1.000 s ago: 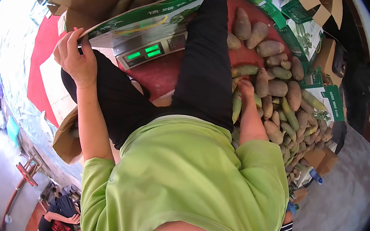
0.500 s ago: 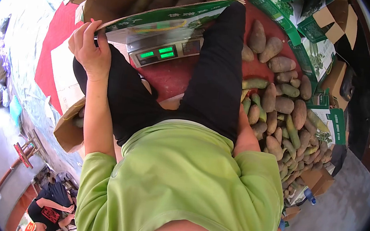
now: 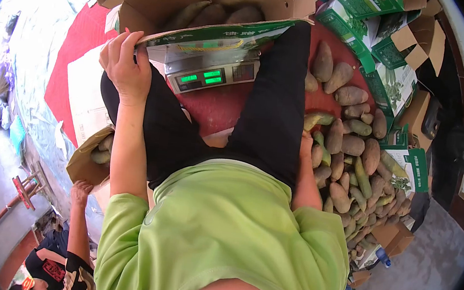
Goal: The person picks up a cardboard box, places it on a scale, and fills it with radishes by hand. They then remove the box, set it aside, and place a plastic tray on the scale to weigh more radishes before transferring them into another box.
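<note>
My left hand [image 3: 128, 64] has its fingers curled over the top edge of the raised green printed flap of an open cardboard carton [image 3: 221, 35]. Inside the carton lie several long brown vegetables [image 3: 209, 15]. Between my legs, behind that flap, a scale [image 3: 211, 77] shows lit green digits. My right hand [image 3: 306, 145] is low beside my right thigh, at the edge of a heap of elongated brown and green vegetables [image 3: 353, 146]. A yellow-green vegetable [image 3: 319, 119] lies just beyond it. The thigh partly hides this hand, and its fingers do not show clearly.
Green and white cartons [image 3: 391, 77] stand behind the heap on the right. A red cloth [image 3: 77, 47] covers the floor. On the left, another person's hand [image 3: 81, 191] reaches to a brown carton [image 3: 90, 157] holding vegetables. One more person [image 3: 46, 267] is at lower left.
The other person's arm has come into view at the left carton. The scene sits slightly lower in view. My left hand stays on the flap; my right hand shows a little farther forward.
</note>
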Demonstrator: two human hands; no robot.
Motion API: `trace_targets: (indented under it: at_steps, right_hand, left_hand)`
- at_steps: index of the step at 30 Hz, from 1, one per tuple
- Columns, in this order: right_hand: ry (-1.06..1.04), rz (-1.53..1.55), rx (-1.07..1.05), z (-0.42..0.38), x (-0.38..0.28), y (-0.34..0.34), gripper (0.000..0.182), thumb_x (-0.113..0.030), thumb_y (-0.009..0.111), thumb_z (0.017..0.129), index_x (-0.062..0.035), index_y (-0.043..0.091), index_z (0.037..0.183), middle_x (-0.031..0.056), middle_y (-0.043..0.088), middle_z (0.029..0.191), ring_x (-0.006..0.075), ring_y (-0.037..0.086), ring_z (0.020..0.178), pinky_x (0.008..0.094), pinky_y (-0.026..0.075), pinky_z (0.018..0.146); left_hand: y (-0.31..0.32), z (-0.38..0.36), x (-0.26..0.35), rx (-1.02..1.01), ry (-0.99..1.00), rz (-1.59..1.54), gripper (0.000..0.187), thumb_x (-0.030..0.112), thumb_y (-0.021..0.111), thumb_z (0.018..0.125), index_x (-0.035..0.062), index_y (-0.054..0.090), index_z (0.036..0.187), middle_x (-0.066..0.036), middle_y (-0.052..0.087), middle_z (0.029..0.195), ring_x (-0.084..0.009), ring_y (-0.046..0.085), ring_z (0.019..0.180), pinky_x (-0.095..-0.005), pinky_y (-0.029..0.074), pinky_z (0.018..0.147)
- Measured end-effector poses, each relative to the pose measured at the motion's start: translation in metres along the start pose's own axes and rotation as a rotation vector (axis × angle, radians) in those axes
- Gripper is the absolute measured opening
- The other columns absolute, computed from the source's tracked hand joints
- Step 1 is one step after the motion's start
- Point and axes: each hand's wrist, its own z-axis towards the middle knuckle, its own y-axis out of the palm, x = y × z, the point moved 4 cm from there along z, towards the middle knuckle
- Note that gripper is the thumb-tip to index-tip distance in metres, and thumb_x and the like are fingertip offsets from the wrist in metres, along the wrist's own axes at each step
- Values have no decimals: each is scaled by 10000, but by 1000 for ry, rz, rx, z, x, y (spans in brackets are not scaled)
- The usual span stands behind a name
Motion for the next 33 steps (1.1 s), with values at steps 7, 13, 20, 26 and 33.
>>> trace_targets:
  at_steps: [7,13,20,26,33]
  right_hand:
    - [-348,165,265,21,-151,-78,222,-135,619,881,-57,705,1071,119,581,1159,218,577,1051,297,429,935]
    - [-710,78,436,-2,-320,-140,210,-126,628,882,-99,715,1072,102,569,1209,204,552,1115,297,407,967]
    - [-1174,356,302,-47,-456,-137,216,-74,608,893,-52,690,1092,70,655,1041,128,545,1058,261,413,937]
    - [-1360,287,69,-66,-517,-87,169,4,625,839,-10,713,982,114,566,1152,209,564,1065,284,425,921]
    - [-1304,-22,220,-46,-495,-55,183,0,654,797,-40,700,970,152,596,1150,268,590,1042,336,456,901]
  left_hand:
    - [-1,0,0,2,-17,-22,237,21,670,750,96,660,975,-50,636,970,-242,578,964,-354,381,881]
    - [-1,0,1,13,-15,-32,249,15,672,741,102,664,975,-47,637,966,-239,578,964,-355,380,882]
    - [-1,0,0,11,-9,-8,240,28,676,747,112,665,972,-44,639,967,-237,579,963,-355,383,888]
    - [3,-4,-5,25,-2,-36,264,40,671,726,143,662,970,-18,619,977,-239,551,967,-364,379,887]
    - [3,-4,-7,-7,-1,-20,269,45,672,731,146,665,981,-17,623,993,-241,548,985,-363,383,887]
